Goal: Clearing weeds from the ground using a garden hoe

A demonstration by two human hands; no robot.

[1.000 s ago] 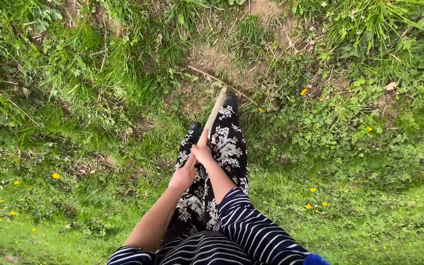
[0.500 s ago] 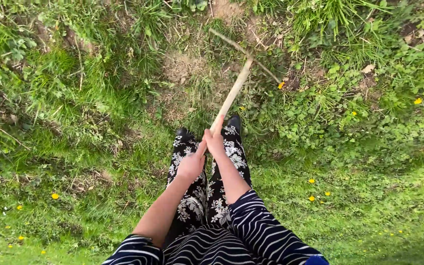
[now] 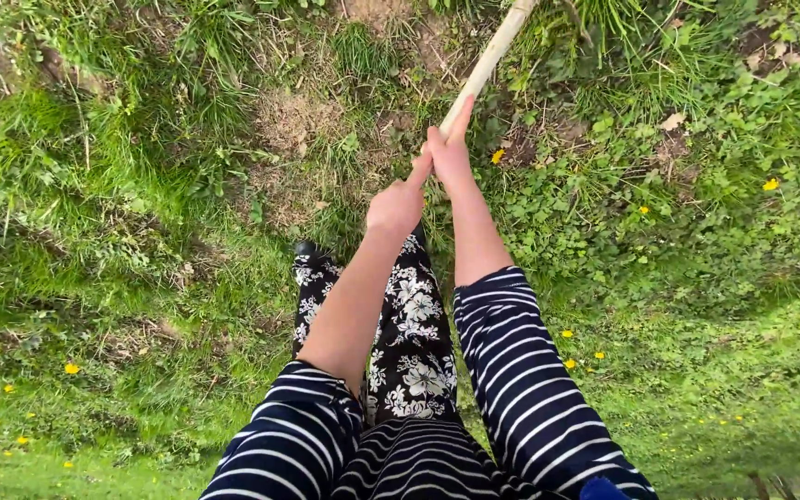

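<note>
Both arms reach forward over a grassy bank, and both hands are wrapped around a pale wooden handle (image 3: 490, 57) that runs up and to the right until it leaves the top edge of the view. The right hand (image 3: 451, 153) grips it higher up, fingers closed round the shaft with the forefinger laid straight along the wood. The left hand (image 3: 397, 206) sits just below and to the left, touching the right hand, curled into a closed fist; the lowest part of the handle is hidden inside it, so the left hand's hold on the wood is probably firm but only partly visible. The head of the tool is out of view.

The sleeves (image 3: 520, 370) are dark blue with thin white stripes, pushed up on the left forearm. Below the arms hang black trousers with a white flower print (image 3: 414, 324), and a black shoe (image 3: 305, 248) stands on the grass beside the left arm.

The ground is rough grass (image 3: 94, 185) with a patch of dry, bare earth (image 3: 289, 120) just left of the hands. Low leafy weeds (image 3: 603, 213) spread to the right, dotted with small yellow flowers (image 3: 770, 184); one lies just right of the right hand.
</note>
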